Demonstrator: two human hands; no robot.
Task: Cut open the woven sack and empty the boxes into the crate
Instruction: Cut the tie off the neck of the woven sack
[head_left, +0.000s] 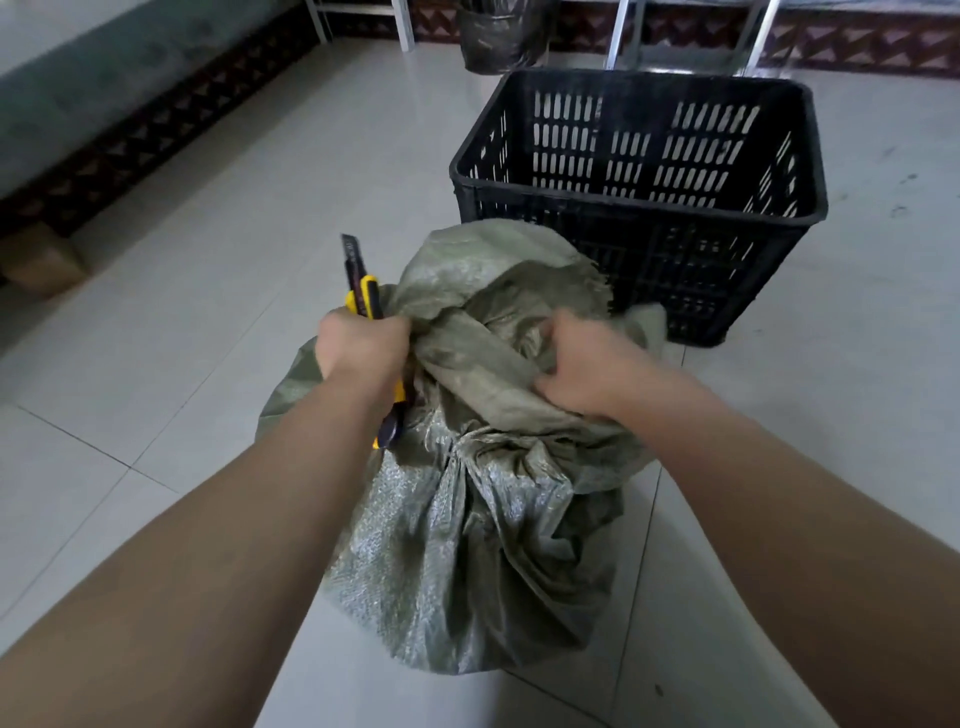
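grey-green woven sack (467, 519) upright on pale floor tiles (182, 338), bulging, neck bunched and tied about halfway up, loose top cloth flopped open above the tie. left hand (363, 351) at the left side of the sack's top, fingers curled tight around a yellow-and-black utility knife (366, 296) and, pressed against it, a fold of the sack cloth; blade end pointing up and away, clear of the cloth, butt end poking out below the wrist against the sack. right hand (587, 369) on the right side of the top, blurred, fingers bent and dug into the crumpled cloth, gripping a handful of it. black slatted plastic crate (639, 202) just behind the sack, to the right, the sack's top edge overlapping its near wall; crate interior mostly dark, contents not discernible. no boxes visible, sack contents hidden by the cloth. dark bucket (493, 36) and metal frame legs (623, 31) along the far wall.
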